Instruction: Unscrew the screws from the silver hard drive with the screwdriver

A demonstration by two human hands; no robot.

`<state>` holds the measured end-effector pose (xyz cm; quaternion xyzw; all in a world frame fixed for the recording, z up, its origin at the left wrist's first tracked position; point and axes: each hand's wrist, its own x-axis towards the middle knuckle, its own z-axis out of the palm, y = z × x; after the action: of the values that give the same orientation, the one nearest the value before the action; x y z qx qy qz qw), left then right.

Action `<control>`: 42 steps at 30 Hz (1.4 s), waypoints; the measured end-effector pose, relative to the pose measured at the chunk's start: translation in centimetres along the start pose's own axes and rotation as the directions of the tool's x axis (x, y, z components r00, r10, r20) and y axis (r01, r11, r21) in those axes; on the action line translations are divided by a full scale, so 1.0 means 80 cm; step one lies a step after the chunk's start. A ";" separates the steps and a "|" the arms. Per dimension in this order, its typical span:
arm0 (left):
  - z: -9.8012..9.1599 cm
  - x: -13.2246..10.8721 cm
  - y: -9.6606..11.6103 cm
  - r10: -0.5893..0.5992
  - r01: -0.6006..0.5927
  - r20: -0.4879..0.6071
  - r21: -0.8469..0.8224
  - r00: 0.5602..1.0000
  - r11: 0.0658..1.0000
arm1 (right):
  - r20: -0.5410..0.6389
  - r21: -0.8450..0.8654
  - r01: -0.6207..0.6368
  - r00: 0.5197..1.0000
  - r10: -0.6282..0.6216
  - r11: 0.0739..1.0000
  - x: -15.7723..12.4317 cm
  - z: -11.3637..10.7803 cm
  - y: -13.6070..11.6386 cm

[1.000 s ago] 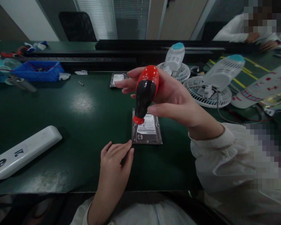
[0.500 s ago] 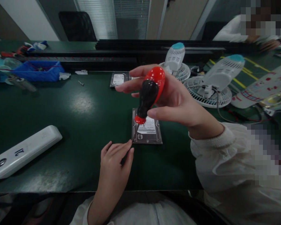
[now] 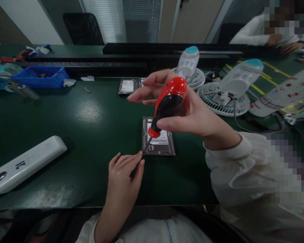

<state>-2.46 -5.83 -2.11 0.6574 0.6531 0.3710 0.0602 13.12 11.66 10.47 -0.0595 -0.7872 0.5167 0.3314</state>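
A hard drive (image 3: 164,148) with a white label lies flat on the green tabletop in front of me. My right hand (image 3: 190,116) holds a red-and-black screwdriver (image 3: 169,101) by its handle, thumb on one side, some fingers stretched out loosely. Tilted, the screwdriver points down to the drive's near left corner, with its tip by my left fingertips. My left hand (image 3: 124,177) rests at that corner, thumb and forefinger drawn close together around the tip area. Whatever they pinch is too small or hidden to make out.
Another hard drive (image 3: 128,86) lies farther back, partly behind my right fingers. Two white fans (image 3: 223,98) stand at right, a blue bin (image 3: 44,77) at back left. A screw-like piece (image 3: 87,90) and a white device marked 21 (image 3: 30,163) lie left. A person sits at back right.
The screwdriver handle has swung to the right and turned in my right hand, so it leans more. My left hand and the hard drive stay where they were.
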 end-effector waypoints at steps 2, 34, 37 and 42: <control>0.000 0.000 0.000 0.002 -0.002 0.000 -0.001 1.000 1.000 | 0.022 -0.001 -0.008 1.000 0.008 1.000 -0.001 0.000 -0.002; 0.000 0.000 0.000 0.003 -0.003 0.002 0.004 1.000 1.000 | -0.028 -0.057 0.005 1.000 -0.007 0.998 0.001 -0.003 0.005; 0.001 0.000 0.000 0.002 -0.002 -0.004 0.004 1.000 1.000 | -0.040 -0.118 0.017 0.999 -0.022 0.993 0.003 -0.003 0.008; 0.001 0.001 0.000 0.004 -0.004 -0.007 0.001 1.000 1.000 | -0.015 -0.058 0.048 0.999 -0.049 0.997 0.002 -0.003 0.005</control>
<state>-2.48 -5.70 -2.11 0.6574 0.6521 0.3734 0.0568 13.07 12.12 10.25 -0.0542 -0.8003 0.4849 0.3486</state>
